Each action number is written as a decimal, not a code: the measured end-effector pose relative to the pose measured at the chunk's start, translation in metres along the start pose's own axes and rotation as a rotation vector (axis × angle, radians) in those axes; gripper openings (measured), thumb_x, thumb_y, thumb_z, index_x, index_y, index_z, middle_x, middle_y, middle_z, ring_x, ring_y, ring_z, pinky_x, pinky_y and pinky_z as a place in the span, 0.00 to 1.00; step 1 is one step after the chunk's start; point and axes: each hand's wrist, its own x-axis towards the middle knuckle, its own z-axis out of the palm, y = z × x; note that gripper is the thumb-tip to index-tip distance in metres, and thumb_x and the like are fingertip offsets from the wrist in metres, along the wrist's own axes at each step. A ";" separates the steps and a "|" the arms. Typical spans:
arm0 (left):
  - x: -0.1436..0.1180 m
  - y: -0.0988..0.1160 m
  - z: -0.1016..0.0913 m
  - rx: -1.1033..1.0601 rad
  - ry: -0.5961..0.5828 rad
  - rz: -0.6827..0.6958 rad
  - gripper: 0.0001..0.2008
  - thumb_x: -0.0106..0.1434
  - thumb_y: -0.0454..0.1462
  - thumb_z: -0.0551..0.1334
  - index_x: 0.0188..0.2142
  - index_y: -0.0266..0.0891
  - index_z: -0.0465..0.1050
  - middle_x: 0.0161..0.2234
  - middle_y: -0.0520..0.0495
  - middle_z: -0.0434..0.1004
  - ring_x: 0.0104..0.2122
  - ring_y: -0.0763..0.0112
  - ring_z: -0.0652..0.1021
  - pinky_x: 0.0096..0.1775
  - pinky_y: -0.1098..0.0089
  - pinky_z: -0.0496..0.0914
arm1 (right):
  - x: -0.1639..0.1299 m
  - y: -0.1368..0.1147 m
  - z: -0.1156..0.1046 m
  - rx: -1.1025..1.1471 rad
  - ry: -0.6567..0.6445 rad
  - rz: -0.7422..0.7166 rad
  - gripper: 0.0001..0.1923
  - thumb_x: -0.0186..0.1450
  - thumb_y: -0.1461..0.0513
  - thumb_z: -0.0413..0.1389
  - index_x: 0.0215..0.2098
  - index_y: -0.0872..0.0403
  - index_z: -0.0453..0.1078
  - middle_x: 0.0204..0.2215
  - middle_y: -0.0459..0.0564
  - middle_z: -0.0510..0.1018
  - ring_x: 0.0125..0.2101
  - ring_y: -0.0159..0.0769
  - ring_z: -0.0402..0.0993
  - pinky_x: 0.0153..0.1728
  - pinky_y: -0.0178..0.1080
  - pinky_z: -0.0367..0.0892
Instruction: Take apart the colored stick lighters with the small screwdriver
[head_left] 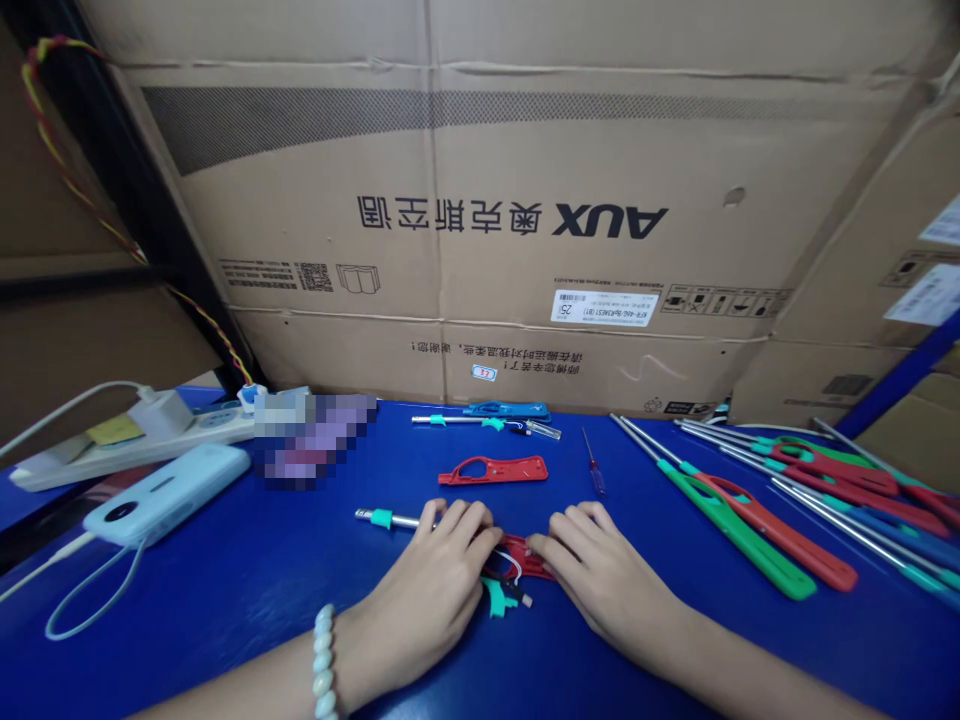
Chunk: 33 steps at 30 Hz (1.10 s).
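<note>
My left hand (pixel 442 570) presses down on a long lighter's metal tube (pixel 386 519) with a teal collar, which sticks out to the left. My right hand (pixel 592 565) rests fingers-down on the red half-shell (pixel 525 556) of that lighter. Thin wires and a teal trigger piece (pixel 501 598) show between the two hands. A separate red shell half (pixel 493 469) lies just beyond them. Further back lie a blue shell (pixel 507 409) and a second tube with teal parts (pixel 480 422). A small screwdriver (pixel 595 466) lies to the right of the red shell.
Several finished long lighters (pixel 757 525) in green, red and blue lie at the right. A white power bank (pixel 165 495) with cable and a power strip (pixel 127 435) sit at the left. A big cardboard box (pixel 480 220) walls off the back of the blue table (pixel 225 590).
</note>
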 end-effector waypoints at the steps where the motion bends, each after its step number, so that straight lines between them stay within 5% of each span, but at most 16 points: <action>1: 0.000 0.001 -0.001 -0.007 -0.001 0.006 0.19 0.60 0.25 0.49 0.49 0.39 0.65 0.45 0.43 0.66 0.44 0.59 0.66 0.47 0.56 0.59 | -0.001 0.001 0.000 0.007 0.002 0.002 0.13 0.67 0.70 0.44 0.43 0.58 0.68 0.31 0.51 0.68 0.32 0.39 0.60 0.37 0.42 0.54; 8: -0.003 0.005 0.001 0.000 0.032 0.039 0.13 0.66 0.31 0.50 0.48 0.39 0.66 0.44 0.43 0.66 0.44 0.59 0.66 0.49 0.56 0.59 | -0.001 0.012 -0.011 0.121 -0.064 -0.033 0.11 0.68 0.70 0.44 0.32 0.56 0.66 0.31 0.50 0.68 0.31 0.37 0.59 0.35 0.41 0.55; 15: -0.004 0.005 0.002 0.000 0.027 0.042 0.12 0.67 0.33 0.51 0.49 0.39 0.65 0.44 0.44 0.66 0.45 0.58 0.66 0.49 0.54 0.58 | 0.003 0.012 -0.021 0.339 -0.091 0.048 0.10 0.68 0.69 0.44 0.35 0.56 0.66 0.34 0.52 0.68 0.33 0.36 0.61 0.33 0.37 0.60; 25: -0.003 0.003 0.001 -0.015 0.040 0.065 0.11 0.67 0.32 0.50 0.46 0.38 0.66 0.43 0.44 0.67 0.44 0.60 0.66 0.48 0.56 0.60 | 0.001 0.006 -0.022 0.270 -0.067 0.068 0.09 0.68 0.66 0.45 0.38 0.55 0.66 0.29 0.49 0.72 0.30 0.36 0.66 0.35 0.39 0.61; 30: -0.003 0.002 0.002 -0.012 0.069 0.088 0.10 0.66 0.31 0.51 0.44 0.37 0.67 0.43 0.44 0.67 0.43 0.60 0.66 0.47 0.58 0.60 | -0.002 -0.009 -0.019 0.143 -0.003 -0.035 0.08 0.67 0.58 0.50 0.38 0.55 0.67 0.32 0.52 0.74 0.34 0.40 0.68 0.38 0.41 0.61; 33: -0.003 0.002 0.003 -0.004 0.068 0.093 0.10 0.66 0.31 0.51 0.44 0.37 0.67 0.43 0.44 0.67 0.44 0.60 0.66 0.48 0.58 0.60 | -0.004 -0.015 -0.015 0.100 0.009 -0.071 0.05 0.66 0.62 0.50 0.34 0.55 0.67 0.30 0.50 0.73 0.32 0.38 0.67 0.38 0.41 0.60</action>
